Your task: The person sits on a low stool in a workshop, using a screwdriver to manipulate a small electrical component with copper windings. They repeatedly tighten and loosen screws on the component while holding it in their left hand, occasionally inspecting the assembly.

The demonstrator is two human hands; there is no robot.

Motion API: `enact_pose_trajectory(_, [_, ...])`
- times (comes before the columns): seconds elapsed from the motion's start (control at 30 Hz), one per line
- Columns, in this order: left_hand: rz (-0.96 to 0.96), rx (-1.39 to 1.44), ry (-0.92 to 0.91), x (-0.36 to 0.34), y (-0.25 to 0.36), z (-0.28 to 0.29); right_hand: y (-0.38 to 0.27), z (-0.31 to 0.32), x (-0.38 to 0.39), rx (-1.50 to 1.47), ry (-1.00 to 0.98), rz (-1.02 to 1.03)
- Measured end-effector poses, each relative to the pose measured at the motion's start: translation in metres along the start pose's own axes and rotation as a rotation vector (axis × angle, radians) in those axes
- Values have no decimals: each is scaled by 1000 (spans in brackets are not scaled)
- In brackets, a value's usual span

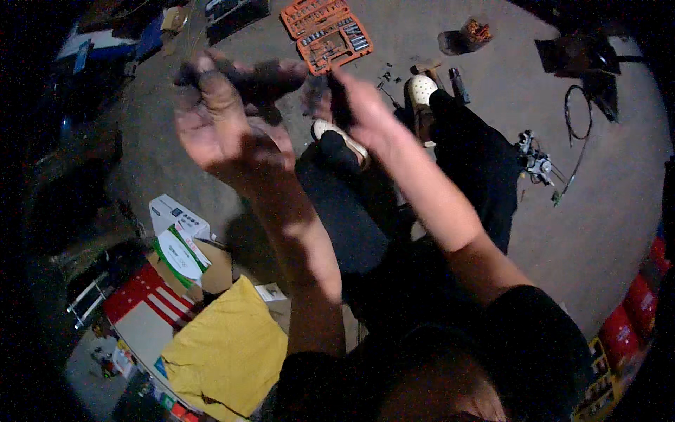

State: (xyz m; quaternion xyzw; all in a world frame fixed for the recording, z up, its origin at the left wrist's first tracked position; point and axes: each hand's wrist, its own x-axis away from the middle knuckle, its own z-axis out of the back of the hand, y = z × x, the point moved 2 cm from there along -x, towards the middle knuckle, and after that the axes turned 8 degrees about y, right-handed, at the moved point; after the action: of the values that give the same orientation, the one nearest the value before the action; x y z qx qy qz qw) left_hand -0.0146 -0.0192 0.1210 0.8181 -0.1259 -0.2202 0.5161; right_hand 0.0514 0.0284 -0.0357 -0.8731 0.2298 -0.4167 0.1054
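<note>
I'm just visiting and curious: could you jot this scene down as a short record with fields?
Setting: dim light, grey floor
Left hand: raised, thumb in view, fingers dark; whether it holds anything is unclear
Right hand: raised close to the other, blurred; grip unclear
Beyond the hands: open orange tool case
Feet: pale shoes
Right side: silvery metal part
Lower left: yellow sheet

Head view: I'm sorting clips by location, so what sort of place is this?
Probably a repair workshop or garage: an open orange case of metal sockets and a silver, irregular metal assembly lie on a plain grey floor.
</note>
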Motion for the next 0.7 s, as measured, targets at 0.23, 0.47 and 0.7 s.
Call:
enact_pose_trajectory(0.23, [-384,270,-291,23,146,-14,-126,-95,140,128,-521,82])
enact_pose_trajectory(0.47, [-727,117,-235,40,253,1,-152,-168,265,401,-996,322])
enact_pose_trajectory(0.7, [-786,43,-122,75,247,1,-147,-141,304,443,-784,448])
